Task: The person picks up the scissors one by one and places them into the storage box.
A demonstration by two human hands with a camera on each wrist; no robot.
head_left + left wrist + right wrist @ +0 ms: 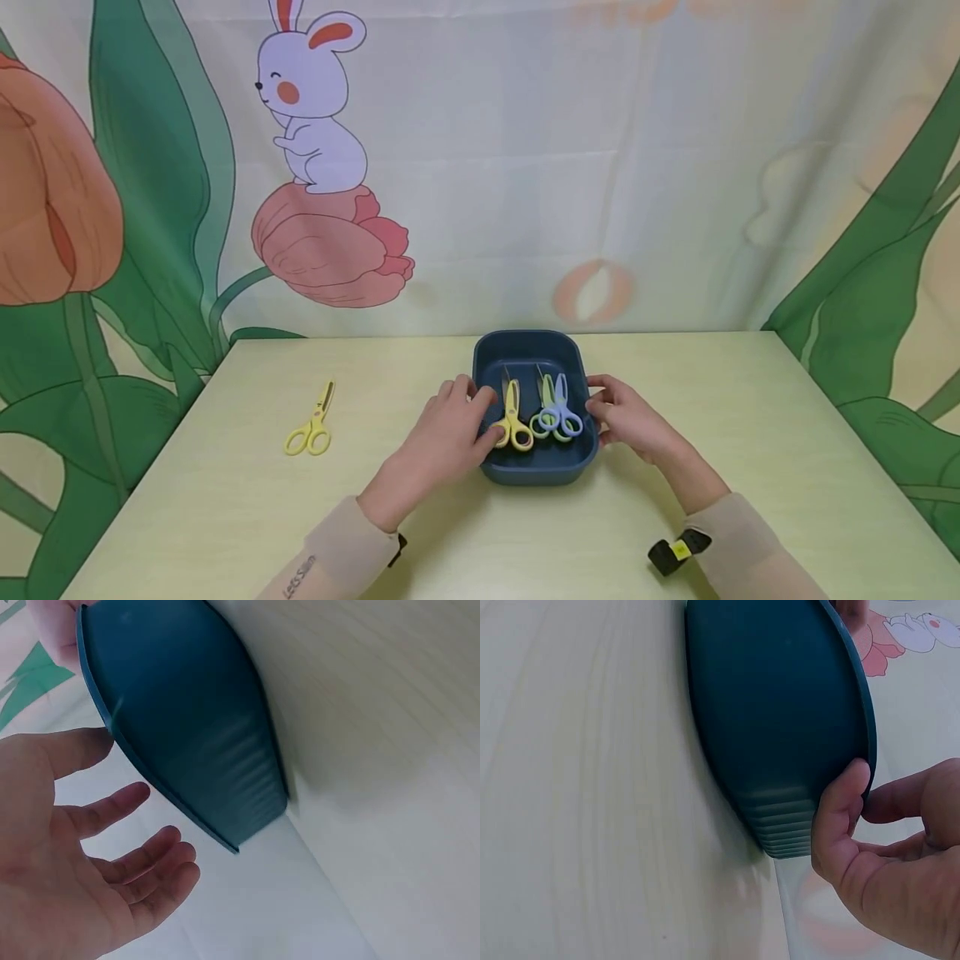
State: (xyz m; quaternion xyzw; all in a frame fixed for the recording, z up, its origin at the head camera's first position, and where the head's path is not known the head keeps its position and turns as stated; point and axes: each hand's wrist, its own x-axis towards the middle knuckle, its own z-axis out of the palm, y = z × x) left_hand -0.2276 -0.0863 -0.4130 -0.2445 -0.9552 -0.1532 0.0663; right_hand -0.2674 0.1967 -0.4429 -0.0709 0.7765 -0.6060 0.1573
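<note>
A dark blue plastic box [536, 477] stands on the table, holding yellow scissors [512, 404], green scissors [547, 392] and light blue scissors [560, 390]. My left hand [453, 425] reaches over the left rim, its thumb beside the yellow handles. In the left wrist view its fingers [120, 806] are loosely spread by the rim, and the thumb tip is hidden past the edge. On the opposite side, my right hand [626, 417] pinches the rim, thumb outside and fingers partly hidden behind the wall in the right wrist view. Another yellow pair of scissors [320, 414] lies on the table to the left.
The pale wooden table [225, 517] ends at a printed curtain [480, 167] with a rabbit and tulips, close behind the box. A black camera [667, 557] is strapped beneath the right sleeve.
</note>
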